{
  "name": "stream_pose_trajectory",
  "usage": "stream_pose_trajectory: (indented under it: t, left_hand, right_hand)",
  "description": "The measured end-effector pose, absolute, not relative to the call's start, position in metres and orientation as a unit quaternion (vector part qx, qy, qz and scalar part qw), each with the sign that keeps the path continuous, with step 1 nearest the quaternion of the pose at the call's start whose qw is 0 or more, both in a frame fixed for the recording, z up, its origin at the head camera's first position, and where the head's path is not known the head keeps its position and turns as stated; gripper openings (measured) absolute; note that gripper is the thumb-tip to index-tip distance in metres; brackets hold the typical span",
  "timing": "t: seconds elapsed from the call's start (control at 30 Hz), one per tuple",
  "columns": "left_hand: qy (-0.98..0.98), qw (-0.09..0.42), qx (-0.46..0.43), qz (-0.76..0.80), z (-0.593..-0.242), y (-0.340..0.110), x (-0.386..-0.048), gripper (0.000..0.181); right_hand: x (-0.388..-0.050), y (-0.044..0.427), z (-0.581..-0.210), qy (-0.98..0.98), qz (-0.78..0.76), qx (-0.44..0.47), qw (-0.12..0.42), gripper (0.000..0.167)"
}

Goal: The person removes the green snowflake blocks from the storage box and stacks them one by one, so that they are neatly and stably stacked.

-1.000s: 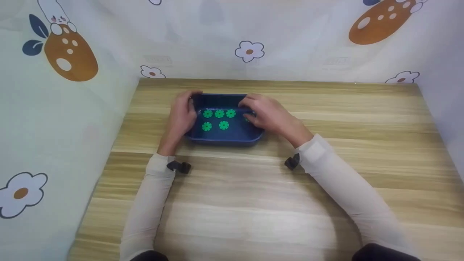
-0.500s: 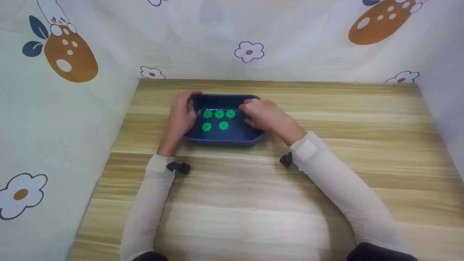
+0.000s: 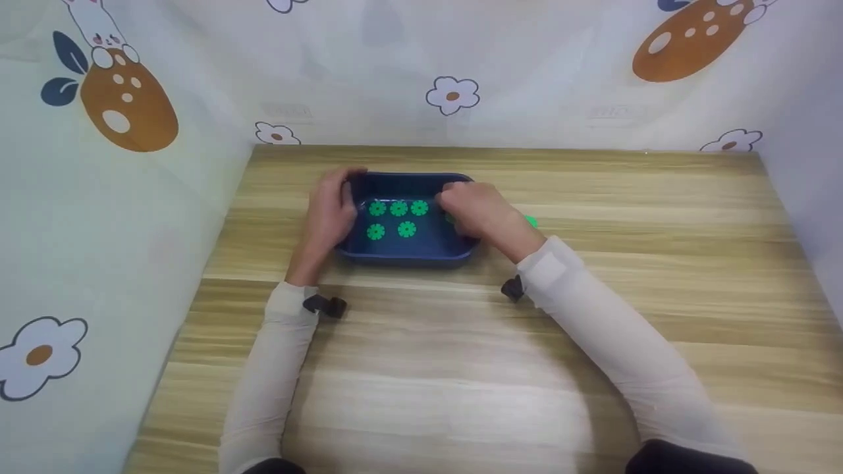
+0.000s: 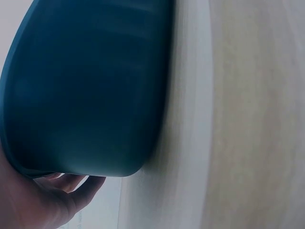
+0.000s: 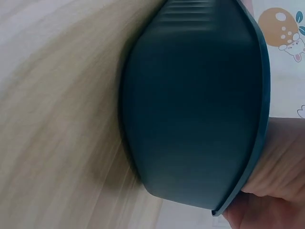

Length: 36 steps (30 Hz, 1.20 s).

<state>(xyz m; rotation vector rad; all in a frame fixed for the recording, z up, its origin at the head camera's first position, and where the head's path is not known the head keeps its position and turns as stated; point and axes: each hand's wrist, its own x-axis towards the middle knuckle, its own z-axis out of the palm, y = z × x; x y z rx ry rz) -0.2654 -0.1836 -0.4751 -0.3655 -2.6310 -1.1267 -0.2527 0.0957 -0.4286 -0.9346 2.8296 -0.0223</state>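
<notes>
A dark blue rectangular tub (image 3: 421, 256) stands on the wooden table. Green notched plastic discs (image 3: 398, 208) lie on its floor, three in a back row and two in front. My left hand (image 3: 331, 209) grips the tub's left wall, the fingers bent round its outside at the far corner in the left wrist view. Over the tub's right end reaches my right hand (image 3: 479, 209), fingers curled down inside. A sliver of a green disc (image 3: 449, 217) shows at those fingertips, mostly hidden. In the right wrist view the tub's wall (image 5: 195, 105) hides the fingertips.
Part of another green piece (image 3: 531, 222) shows on the table (image 3: 461, 355), just beyond my right wrist. A patterned cloth wall (image 3: 369, 79) rises behind the table, with more cloth at the left (image 3: 99, 217) and right.
My right hand's fingers have curled further down inside the tub, and its wrist has shifted slightly left, uncovering a green piece on the table. The left hand stays put.
</notes>
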Motion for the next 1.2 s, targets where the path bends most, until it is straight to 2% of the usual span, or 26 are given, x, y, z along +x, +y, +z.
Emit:
stream_pose_trajectory:
  t: [0.4,0.67,1.2]
  left_hand:
    - [-0.906,0.128,-0.122,-0.384,-0.474,-0.186,-0.265,0.041]
    - [-0.907,0.120,-0.119,-0.385,-0.475,-0.185,-0.267,0.041]
    - [-0.912,0.103,-0.106,-0.382,-0.473,-0.183,-0.265,0.042]
  right_hand:
    - [-0.258,0.095,-0.431,0.943,-0.019,-0.321,0.085,0.013]
    - [-0.263,0.101,-0.435,0.937,-0.070,-0.327,0.097,0.028]
    - [-0.264,0.119,-0.446,0.906,-0.261,-0.323,0.083,0.038]
